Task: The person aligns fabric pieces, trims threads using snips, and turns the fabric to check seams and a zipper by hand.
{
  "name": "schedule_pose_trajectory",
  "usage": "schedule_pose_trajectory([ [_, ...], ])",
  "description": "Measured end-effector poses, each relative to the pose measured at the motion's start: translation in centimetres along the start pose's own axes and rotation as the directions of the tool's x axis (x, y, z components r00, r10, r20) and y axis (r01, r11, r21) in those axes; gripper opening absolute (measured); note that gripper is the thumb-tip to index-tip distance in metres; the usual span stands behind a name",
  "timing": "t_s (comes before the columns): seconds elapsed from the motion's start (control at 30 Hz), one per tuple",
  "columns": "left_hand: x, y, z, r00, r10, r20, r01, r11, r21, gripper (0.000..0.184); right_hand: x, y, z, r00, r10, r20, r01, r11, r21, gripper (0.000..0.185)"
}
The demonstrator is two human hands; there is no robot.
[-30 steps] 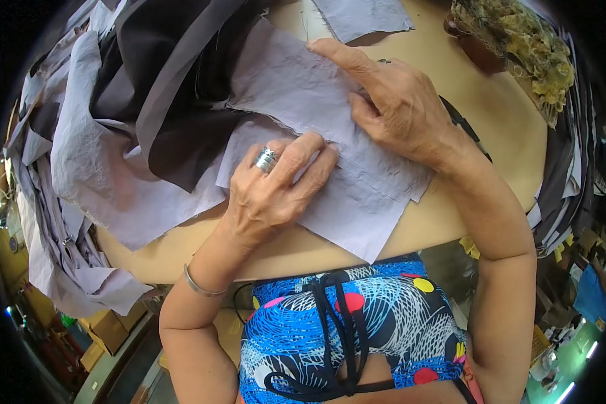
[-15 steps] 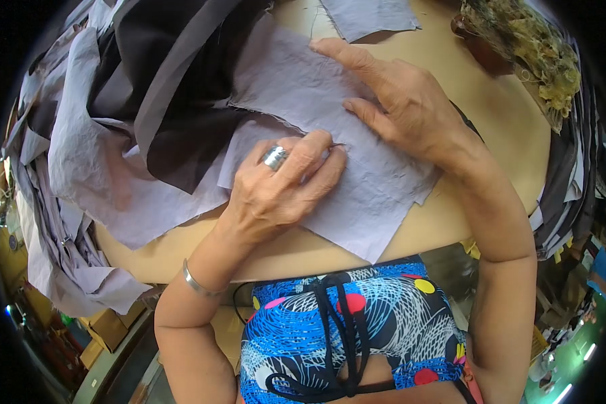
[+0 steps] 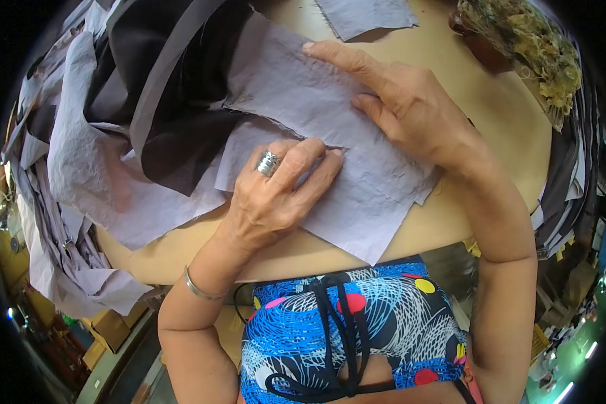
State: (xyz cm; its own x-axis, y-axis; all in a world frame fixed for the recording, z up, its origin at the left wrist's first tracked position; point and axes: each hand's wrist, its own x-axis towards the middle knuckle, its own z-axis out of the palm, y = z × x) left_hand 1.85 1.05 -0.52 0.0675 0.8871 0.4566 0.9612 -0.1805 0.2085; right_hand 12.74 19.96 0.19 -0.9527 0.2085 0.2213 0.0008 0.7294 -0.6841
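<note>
My left hand [image 3: 276,182], wearing a wide silver ring [image 3: 268,163] and a bracelet, is closed in a pinch at the frayed edge of a lavender-grey fabric piece [image 3: 363,195]. A thin dark line shows at its fingertips; I cannot make out whether it is thread, a seam or a fine tool. My right hand [image 3: 411,108] rests on the same fabric, index finger stretched toward its far edge and thumb apart. Under the left hand another layer of this cloth pokes out. Dark brown fabric [image 3: 175,135] lies in folds to the left, beside both layers.
Draped cloth strips [image 3: 60,222] hang over the left edge of the tan rounded table [image 3: 175,252]. At the back lies a separate grey fabric piece [image 3: 370,15]. A brownish, yellowish tangled bundle [image 3: 532,54] sits at the back right, with more cloth [image 3: 579,155] hanging below it.
The fabric and both hands have shifted very slightly. My right thumb has moved a little to the right, and my left fingers stay pinched at the fabric edge.
</note>
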Motion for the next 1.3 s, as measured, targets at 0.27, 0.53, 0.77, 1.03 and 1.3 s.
schedule_pose_trajectory([
  [0.27,0.2,0.2,0.0,1.0,-0.002,0.005,0.003,1.0,-0.012,0.028,0.2,0.1,-0.7,0.999,-0.047,0.013,0.047,0.999,-0.006,0.06],
  [0.53,0.4,0.3,-0.5,0.994,-0.026,0.104,0.026,1.0,0.006,0.033,0.3,0.3,-0.6,0.999,-0.034,0.028,0.034,0.999,0.0,0.058],
  [0.77,-0.3,0.7,-0.4,0.994,-0.099,0.056,0.097,0.995,0.03,0.033,0.3,1.0,0.3,0.981,-0.178,-0.083,0.175,0.984,-0.041,0.052],
  [1.03,-0.4,0.3,0.2,0.995,-0.048,-0.086,0.049,0.999,0.016,0.024,0.6,-0.8,-0.1,0.999,0.035,-0.031,-0.038,0.995,-0.094,0.064],
  [1.3,-0.5,0.5,0.1,0.999,-0.03,-0.013,0.03,0.998,0.051,0.025,0.7,0.2,0.7,0.994,-0.007,-0.113,0.004,1.0,-0.023,0.063],
])
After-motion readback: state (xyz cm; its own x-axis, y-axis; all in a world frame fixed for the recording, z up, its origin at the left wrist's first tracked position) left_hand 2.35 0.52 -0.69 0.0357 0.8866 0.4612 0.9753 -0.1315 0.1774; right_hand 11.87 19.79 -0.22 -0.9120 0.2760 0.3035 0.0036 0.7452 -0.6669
